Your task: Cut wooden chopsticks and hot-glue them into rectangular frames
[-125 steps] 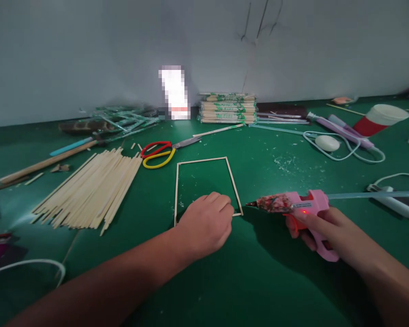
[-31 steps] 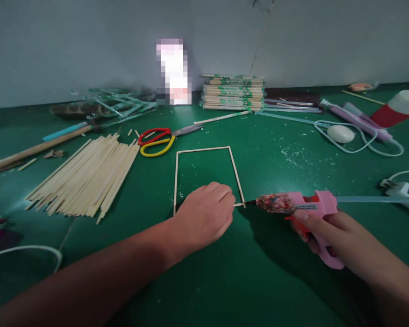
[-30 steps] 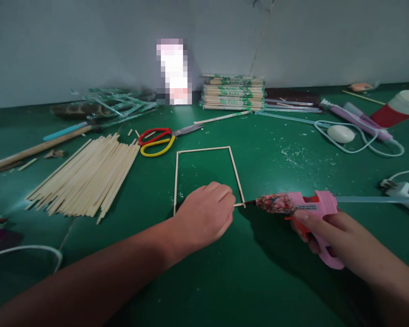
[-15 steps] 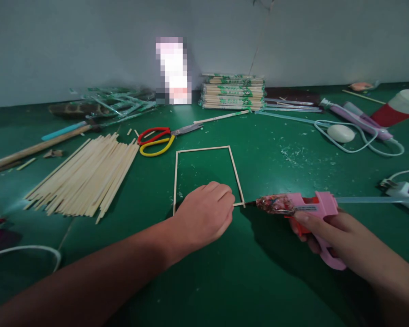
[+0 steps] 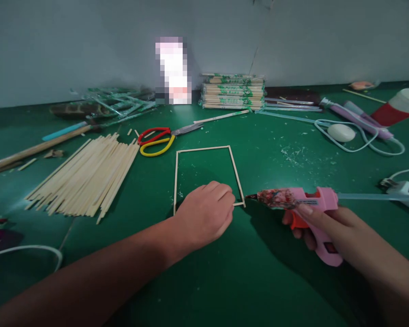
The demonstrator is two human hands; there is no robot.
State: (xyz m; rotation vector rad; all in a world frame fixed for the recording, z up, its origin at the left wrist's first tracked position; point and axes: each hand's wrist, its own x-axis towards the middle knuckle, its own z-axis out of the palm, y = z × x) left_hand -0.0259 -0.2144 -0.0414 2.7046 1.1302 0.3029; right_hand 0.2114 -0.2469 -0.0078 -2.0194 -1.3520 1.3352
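A square frame of thin wooden sticks (image 5: 203,149) lies flat on the green table. My left hand (image 5: 206,209) is closed over its near side, with fingers pinched on the near stick; the hand hides most of that stick and the near left corner. In my right hand (image 5: 322,231) is a pink hot glue gun (image 5: 301,200), with a clear glue stick (image 5: 368,196) coming out of its back. The gun's dark nozzle points left, just apart from the frame's near right corner.
Left of the frame lies a pile of wooden sticks (image 5: 85,177). Red and yellow scissors (image 5: 170,136) rest behind it. Wrapped chopsticks (image 5: 235,93) and a blurred bright object (image 5: 173,70) stand by the wall. At right are a white cable (image 5: 371,147), a red-and-white cup (image 5: 398,109) and a power strip (image 5: 407,195).
The glue gun in my right hand has drawn back and tipped slightly upward, its nozzle leaving the frame's near right corner. My left hand stays in place.
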